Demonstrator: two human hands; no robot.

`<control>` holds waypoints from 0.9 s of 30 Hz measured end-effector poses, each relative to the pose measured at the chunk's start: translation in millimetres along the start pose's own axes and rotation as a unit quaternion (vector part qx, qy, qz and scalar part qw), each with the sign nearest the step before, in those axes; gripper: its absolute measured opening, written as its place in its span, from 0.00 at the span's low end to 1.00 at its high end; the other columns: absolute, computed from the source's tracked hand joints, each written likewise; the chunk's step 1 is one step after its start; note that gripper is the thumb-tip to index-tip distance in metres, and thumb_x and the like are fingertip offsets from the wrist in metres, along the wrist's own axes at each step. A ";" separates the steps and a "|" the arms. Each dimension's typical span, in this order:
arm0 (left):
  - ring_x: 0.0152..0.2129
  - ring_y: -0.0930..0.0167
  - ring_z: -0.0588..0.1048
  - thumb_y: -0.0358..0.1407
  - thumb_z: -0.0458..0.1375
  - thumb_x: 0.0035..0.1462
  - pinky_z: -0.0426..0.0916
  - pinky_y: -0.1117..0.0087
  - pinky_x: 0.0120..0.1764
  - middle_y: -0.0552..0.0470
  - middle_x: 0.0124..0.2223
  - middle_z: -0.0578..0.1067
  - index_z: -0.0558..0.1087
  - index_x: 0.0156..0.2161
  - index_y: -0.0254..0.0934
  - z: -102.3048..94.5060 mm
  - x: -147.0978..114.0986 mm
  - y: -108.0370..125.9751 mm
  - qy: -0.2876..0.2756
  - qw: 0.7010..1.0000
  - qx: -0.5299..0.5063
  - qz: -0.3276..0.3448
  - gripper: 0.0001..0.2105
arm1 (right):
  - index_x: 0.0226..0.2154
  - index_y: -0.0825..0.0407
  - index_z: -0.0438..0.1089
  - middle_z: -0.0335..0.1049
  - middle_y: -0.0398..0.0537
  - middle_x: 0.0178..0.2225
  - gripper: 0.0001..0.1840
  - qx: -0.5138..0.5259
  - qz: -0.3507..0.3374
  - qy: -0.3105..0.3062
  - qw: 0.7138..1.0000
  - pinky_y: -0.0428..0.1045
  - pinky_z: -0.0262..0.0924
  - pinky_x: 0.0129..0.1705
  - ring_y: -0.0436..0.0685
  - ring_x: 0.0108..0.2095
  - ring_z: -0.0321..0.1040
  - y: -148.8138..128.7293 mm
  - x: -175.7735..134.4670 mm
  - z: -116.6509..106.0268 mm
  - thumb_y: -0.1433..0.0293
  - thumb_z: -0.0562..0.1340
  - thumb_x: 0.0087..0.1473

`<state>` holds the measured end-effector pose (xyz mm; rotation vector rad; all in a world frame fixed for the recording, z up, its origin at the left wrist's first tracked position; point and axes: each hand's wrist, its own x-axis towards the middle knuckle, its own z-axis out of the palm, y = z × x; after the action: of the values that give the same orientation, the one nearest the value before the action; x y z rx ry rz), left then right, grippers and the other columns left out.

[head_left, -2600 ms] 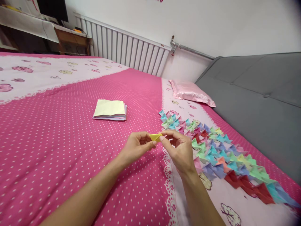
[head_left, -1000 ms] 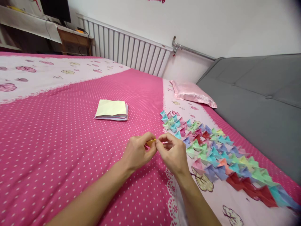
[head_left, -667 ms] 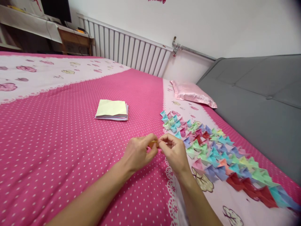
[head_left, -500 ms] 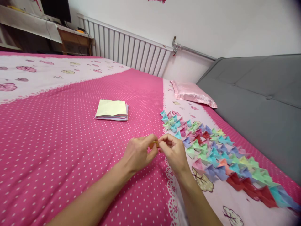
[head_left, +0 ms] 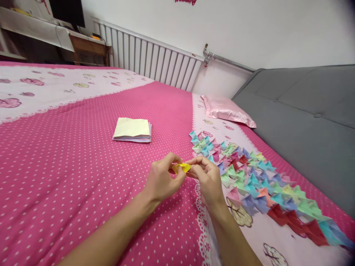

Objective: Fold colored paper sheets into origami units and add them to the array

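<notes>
A small folded piece of yellow paper (head_left: 185,168) is held between my two hands, above the pink bedspread. My left hand (head_left: 165,177) pinches its left side between thumb and fingers. At its right end, the thumb and fingers of my right hand (head_left: 205,177) are closed on it. The fingers cover part of the paper, so its full shape is hidden. Right of my hands lie rows of folded paper boats (head_left: 252,181) in green, blue, red, pink and purple.
A stack of square paper (head_left: 131,128), pale yellow on top, lies on the polka-dot bedspread (head_left: 83,155). Behind are a pink pillow (head_left: 227,111), a white radiator (head_left: 146,55) and a grey headboard (head_left: 302,107). A desk (head_left: 88,43) with a monitor stands far left.
The yellow paper has turned and shows more of its surface between my fingers. My left fingers have shifted slightly; the boats and paper stack stay in place.
</notes>
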<state>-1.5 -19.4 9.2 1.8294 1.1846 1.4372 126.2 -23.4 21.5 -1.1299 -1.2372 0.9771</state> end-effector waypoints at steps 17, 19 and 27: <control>0.29 0.73 0.73 0.27 0.47 0.51 0.69 0.68 0.36 0.51 0.35 0.74 0.63 0.35 0.36 -0.9 7.5 -2.0 0.016 0.961 -0.253 -0.112 0.06 | 0.27 0.52 0.66 0.69 0.43 0.31 0.06 0.056 0.060 0.039 0.996 0.44 0.65 0.27 0.49 0.25 0.68 -7.8 2.0 -3.1 0.71 0.56 0.42; 0.31 0.72 0.74 0.26 0.47 0.51 0.69 0.67 0.37 0.51 0.36 0.74 0.63 0.35 0.35 -1.6 8.0 -2.0 0.019 0.956 -0.270 -0.118 0.07 | 0.27 0.52 0.65 0.69 0.44 0.31 0.06 0.056 0.062 0.042 0.996 0.44 0.65 0.26 0.50 0.26 0.68 -8.6 2.2 -3.1 0.71 0.56 0.41; 0.34 0.71 0.74 0.26 0.46 0.51 0.69 0.66 0.38 0.49 0.39 0.74 0.65 0.35 0.35 -3.2 9.1 -2.7 0.035 0.947 -0.298 -0.113 0.08 | 0.24 0.52 0.63 0.68 0.42 0.31 0.01 0.030 0.043 0.038 0.998 0.44 0.64 0.27 0.50 0.29 0.67 -7.5 1.8 -4.3 0.71 0.56 0.44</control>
<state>-5.0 -10.5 12.4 1.1975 0.8287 1.5204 130.4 -23.6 29.3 -1.1714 -1.0994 1.0194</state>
